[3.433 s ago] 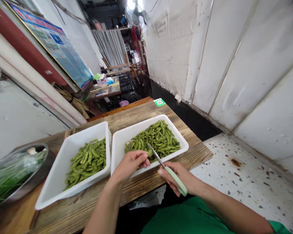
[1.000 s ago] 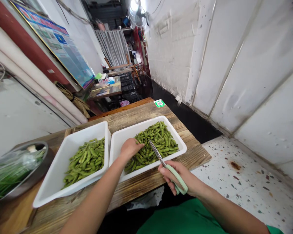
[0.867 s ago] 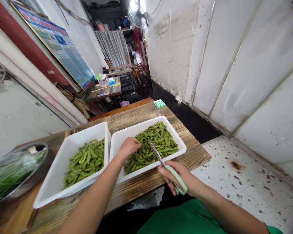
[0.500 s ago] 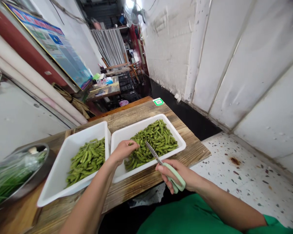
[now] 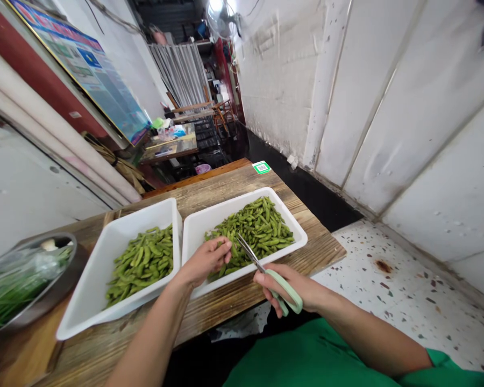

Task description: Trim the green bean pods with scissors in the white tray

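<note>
In the head view, the left hand [image 5: 210,259] hangs over the right-hand white tray [image 5: 301,239], fingers curled into a narrow pinch; whether a pod sits between them, I can't tell. Over on the right, the right hand [image 5: 305,286] grips the green-handled scissors [image 5: 258,263], blades slanting over the pods [image 5: 264,226] heaped in that same tray. To do this neatly, I'd say: keep the pinching fingertips clear of the blade edges, the scissors steady. More pods lie in the left-hand tray [image 5: 89,287]. And the change from the frame just before? Those left fingers, reaching flatter then, are now tucked in, closer to the blades; both heaps look alike.
</note>
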